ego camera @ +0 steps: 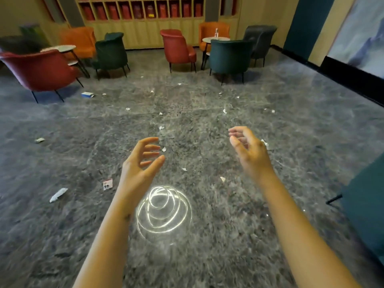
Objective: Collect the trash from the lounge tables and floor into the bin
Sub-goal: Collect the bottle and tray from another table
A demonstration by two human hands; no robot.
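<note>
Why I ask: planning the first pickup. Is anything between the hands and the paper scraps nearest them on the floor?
Nothing visible. The left hand and right hand hang empty above the floor, and the nearest paper scrap lies uncovered on it. No bin shows, so the route to it cannot be judged.

The polished stone floor (pixel 228 246) is dark grey, mottled with paler veins, and reflects white looping light rings (pixel 164 210). The paper scraps (pixel 58 194) are white, a flat carton (pixel 87 94) is blue and white, and a printed card (pixel 107 184) is red and white. Along the floor's far edge stand a dark red armchair (pixel 39 69), an orange armchair (pixel 78 41), a dark green armchair (pixel 111 50) and a teal armchair (pixel 229 54).
</note>
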